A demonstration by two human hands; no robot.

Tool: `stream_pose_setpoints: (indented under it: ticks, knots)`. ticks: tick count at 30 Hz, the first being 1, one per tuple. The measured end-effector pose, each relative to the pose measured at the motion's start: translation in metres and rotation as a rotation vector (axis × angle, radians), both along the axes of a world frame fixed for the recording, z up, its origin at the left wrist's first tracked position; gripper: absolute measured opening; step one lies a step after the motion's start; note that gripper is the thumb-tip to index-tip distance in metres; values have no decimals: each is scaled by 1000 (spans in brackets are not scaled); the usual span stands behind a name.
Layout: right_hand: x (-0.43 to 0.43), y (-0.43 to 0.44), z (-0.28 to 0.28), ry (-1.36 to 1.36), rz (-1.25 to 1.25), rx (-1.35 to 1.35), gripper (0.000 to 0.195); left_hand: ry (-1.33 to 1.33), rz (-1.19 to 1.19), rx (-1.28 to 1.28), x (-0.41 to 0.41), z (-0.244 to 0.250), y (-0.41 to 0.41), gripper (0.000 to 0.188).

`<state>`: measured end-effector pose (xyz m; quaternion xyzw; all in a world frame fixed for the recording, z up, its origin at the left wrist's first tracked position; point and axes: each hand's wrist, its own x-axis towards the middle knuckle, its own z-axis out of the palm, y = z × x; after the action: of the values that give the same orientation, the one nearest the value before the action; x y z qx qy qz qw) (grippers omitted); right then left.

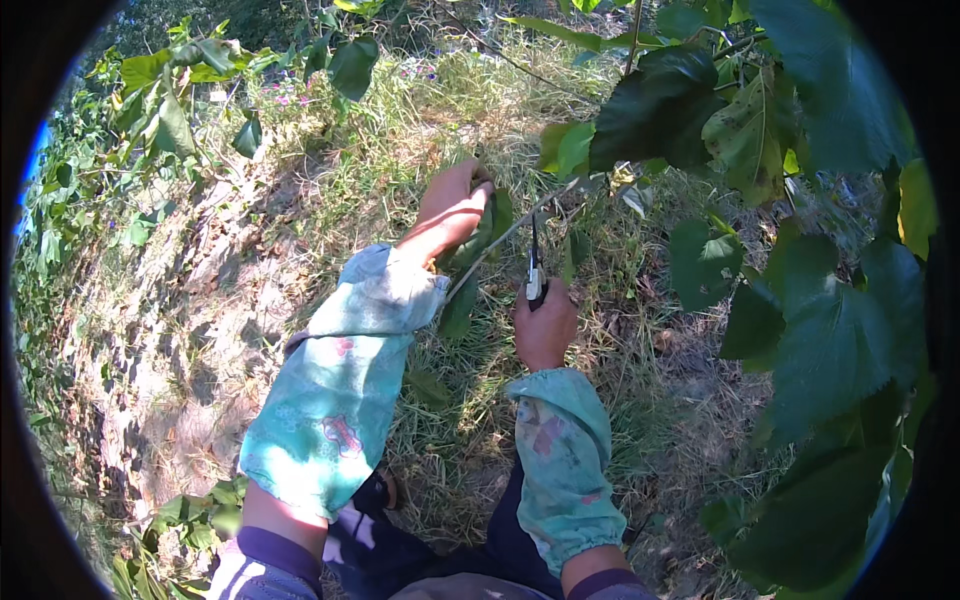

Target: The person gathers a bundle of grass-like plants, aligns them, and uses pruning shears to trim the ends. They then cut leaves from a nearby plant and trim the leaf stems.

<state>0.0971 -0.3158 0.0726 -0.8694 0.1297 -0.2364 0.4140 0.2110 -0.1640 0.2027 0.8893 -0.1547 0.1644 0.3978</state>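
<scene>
My right hand (546, 319) grips the handles of pruning shears (535, 277), whose dark blade points up and away from me. To the left and farther out, my left hand (454, 199) has its fingers curled together near a green leaf and a thin branch; whether the fingers pinch a stem cannot be made out. The thin pale branch (504, 234) slants between my hands, with leaves hanging from it beside my left wrist. Its lower end passes by the cuff of my left sleeve cover (330, 405). A matching green sleeve cover (564, 465) is on my right forearm.
Large green leaves (832, 322) hang close on the right and across the upper right. More leafy branches (169, 105) stand at the upper left, with small pink flowers (289, 94) beyond. Grass and dry litter (217, 330) cover the sunlit ground. One shoe (379, 491) shows below my left arm.
</scene>
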Motion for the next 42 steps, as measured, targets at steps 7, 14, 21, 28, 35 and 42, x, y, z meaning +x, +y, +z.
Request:
stream_pose_setpoints:
  ticks: [7, 14, 21, 28, 35, 42]
  knots:
    - [-9, -20, -24, 229, 172, 81, 37, -502, 407, -1105, -12, 18, 184, 16]
    - [-20, -3, -15, 15, 152, -93, 41, -589, 311, -664, -254, 32, 171, 13]
    - [-13, 17, 4, -15, 73, -295, 53, 176, 295, -206, -171, -85, 88, 76]
    - [-21, 19, 3, -2, 113, -299, 60, -232, 39, -576, -49, -86, 53, 85]
    - [-5, -6, 24, -141, 110, -412, 66, 70, -128, -762, -37, -95, 53, 32]
    - [1, -6, 41, -125, 219, -489, 61, 141, -149, -838, -49, -113, 42, 22]
